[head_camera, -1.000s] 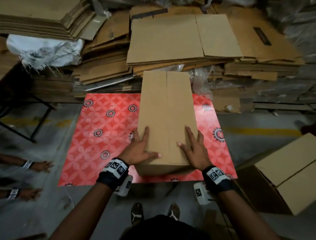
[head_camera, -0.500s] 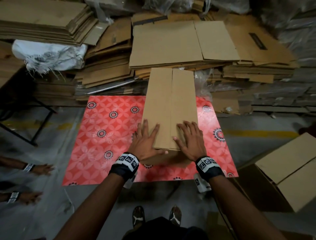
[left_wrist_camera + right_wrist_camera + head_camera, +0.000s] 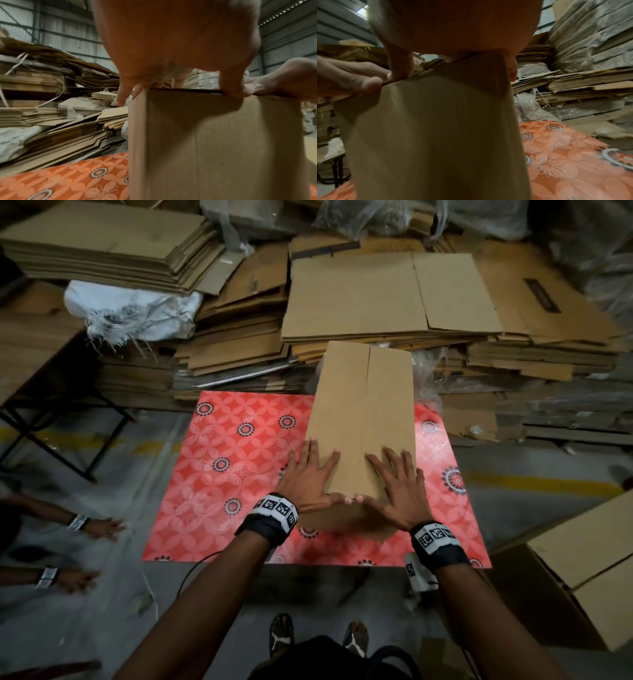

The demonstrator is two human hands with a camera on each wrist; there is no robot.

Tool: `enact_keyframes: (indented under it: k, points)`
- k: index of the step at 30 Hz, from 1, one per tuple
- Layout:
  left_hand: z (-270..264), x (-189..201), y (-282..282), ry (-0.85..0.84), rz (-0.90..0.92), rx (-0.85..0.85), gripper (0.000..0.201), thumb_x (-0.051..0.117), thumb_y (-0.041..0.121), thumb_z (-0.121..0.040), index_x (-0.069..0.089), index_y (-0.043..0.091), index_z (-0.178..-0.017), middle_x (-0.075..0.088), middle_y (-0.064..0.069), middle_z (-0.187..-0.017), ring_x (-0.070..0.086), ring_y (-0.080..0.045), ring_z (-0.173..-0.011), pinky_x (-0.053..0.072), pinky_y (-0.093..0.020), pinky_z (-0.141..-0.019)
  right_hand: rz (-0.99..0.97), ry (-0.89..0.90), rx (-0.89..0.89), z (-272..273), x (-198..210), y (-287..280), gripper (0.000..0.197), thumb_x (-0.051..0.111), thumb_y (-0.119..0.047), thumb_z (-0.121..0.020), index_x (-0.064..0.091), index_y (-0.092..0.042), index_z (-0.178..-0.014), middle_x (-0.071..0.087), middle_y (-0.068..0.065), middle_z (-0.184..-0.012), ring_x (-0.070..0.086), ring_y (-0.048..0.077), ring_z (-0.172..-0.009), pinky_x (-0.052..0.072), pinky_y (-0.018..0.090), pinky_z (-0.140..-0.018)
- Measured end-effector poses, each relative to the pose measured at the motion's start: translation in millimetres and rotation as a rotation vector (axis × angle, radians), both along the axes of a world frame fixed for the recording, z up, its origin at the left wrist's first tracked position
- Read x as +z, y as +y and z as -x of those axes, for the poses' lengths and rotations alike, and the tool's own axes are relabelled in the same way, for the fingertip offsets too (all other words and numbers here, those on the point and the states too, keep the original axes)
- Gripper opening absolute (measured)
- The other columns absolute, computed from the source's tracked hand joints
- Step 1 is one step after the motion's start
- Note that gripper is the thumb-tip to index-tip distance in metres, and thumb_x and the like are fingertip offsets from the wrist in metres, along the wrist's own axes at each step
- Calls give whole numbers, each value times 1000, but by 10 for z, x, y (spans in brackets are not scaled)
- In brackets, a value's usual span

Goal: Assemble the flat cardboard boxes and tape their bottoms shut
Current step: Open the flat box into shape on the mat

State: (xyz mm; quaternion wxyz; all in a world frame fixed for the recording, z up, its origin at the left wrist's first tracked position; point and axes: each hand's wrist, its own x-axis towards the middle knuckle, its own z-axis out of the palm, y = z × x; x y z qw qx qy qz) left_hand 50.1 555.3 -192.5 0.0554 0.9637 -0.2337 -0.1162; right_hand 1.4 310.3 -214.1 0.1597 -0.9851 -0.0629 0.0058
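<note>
A brown cardboard box (image 3: 363, 412) stands on the red flower-patterned table (image 3: 239, 474), its two long flaps folded shut on top with a seam down the middle. My left hand (image 3: 325, 474) lies flat on the left flap and my right hand (image 3: 380, 477) lies flat on the right flap, fingers spread. Both thumbs meet at the near edge of the seam. In the left wrist view the left hand (image 3: 171, 40) presses the box (image 3: 214, 148) from above. The right wrist view shows the right hand (image 3: 453, 24) on the box (image 3: 436, 135) the same way. No tape is in view.
Tall stacks of flat cardboard (image 3: 387, 299) crowd the far side of the table, with a white sack (image 3: 137, 309) at the left. An assembled box (image 3: 589, 570) stands on the floor at the right. Another person's hands (image 3: 99, 527) reach in at the left edge.
Both hands have spread flatter on the flaps and the thumbs have come together at the near end of the seam. The flaps now lie closer together.
</note>
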Motion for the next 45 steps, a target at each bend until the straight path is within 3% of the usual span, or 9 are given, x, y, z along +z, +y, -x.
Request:
enact_keyframes:
  k: [9,13,19,24,28,32,35,39,45]
  points:
    - [-90,-8,51,-89,-32,-103,112,13,92,-76,0,24,-164,1,-39,-162,2,-50,-153,10,-60,-125,11,34,-11,-13,47,22,105,35,-97,-72,12,-46,-160,3,-5,-171,-6,35,-157,15,74,-117]
    - [-114,132,127,-85,6,-131,99,32,83,-90,3,25,-164,12,-35,-163,13,-46,-153,14,-52,-124,-13,27,-17,-12,53,21,104,38,-97,-71,12,-49,-159,5,-7,-171,-6,33,-157,16,73,-117]
    - [-1,125,308,-141,414,-111,77,33,71,-100,9,35,-163,36,-12,-162,42,-35,-144,39,-56,-115,5,21,3,-5,32,-1,99,35,-98,-73,7,-55,-158,1,-7,-171,-8,36,-157,14,74,-117]
    - [235,111,474,-169,1049,239,57,29,49,-107,19,35,-162,66,-10,-133,68,-5,-69,61,-32,-67,66,4,48,-9,37,3,89,16,-99,-76,2,-61,-155,-2,-6,-171,-10,42,-155,9,75,-116]
    - [267,-109,596,-400,1244,696,60,42,23,-109,13,19,-162,61,-16,-128,67,-3,-98,56,-25,-82,89,-29,92,-20,24,24,81,16,-93,-82,2,-62,-155,-3,-10,-171,-15,40,-155,5,78,-115]
    - [160,-311,721,-608,695,852,77,66,7,-88,30,14,-156,25,-27,-154,24,-48,-145,26,-68,-116,106,-19,109,-33,43,44,77,13,-92,-83,4,-63,-154,-1,-13,-171,-10,40,-156,6,79,-114]
    - [149,-198,609,-617,381,467,62,73,5,-79,55,16,-138,32,-19,-154,15,-43,-152,-4,-61,-124,111,0,109,-70,62,71,76,16,-91,-84,7,-63,-154,1,-13,-170,-5,41,-156,8,80,-113]
    - [99,-150,257,-461,263,73,46,45,41,-100,55,19,-139,45,-7,-154,20,-30,-154,13,-60,-123,53,9,91,-118,103,169,77,23,-91,-83,18,-59,-153,7,-11,-168,0,40,-155,12,81,-111]
    - [-19,-343,98,-378,173,49,57,32,57,-104,43,26,-151,42,4,-155,30,-25,-149,18,-52,-121,-442,-353,-20,50,522,120,63,55,-59,-94,48,-24,-145,35,1,-157,34,23,-147,32,59,-112]
